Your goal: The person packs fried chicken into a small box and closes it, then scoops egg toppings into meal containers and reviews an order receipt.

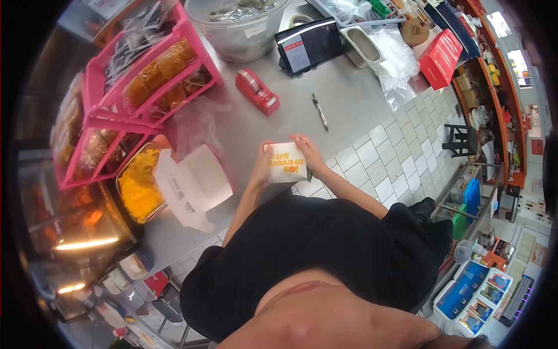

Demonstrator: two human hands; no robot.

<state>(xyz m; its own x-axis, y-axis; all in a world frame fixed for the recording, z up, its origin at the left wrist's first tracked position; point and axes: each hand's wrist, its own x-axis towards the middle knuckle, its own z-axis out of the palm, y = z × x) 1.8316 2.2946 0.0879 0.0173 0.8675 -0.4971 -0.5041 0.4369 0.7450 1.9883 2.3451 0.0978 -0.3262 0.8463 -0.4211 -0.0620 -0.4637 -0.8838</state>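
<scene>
Just off the table's front edge, I hold a small white food box (286, 164) between both hands. Yellow and red lettering on its side, partly readable as "in every bite", appears upside down. My left hand (263, 163) is closed on the box's left side, and my right hand (307, 152) grips its far right edge. To the left, an open white carton (203, 179) lies with its flaps spread. Beyond my hands on the table are a pen (320, 112) and a red tape dispenser (257, 92). The box's contents are hidden.
Pink baskets (93, 106) with bagged food and a tray of yellow food (139, 183) stand left on the metal table (290, 119). A clear tub (238, 35), a tablet (309, 45), a metal container (363, 46) and a red box (440, 58) line the back.
</scene>
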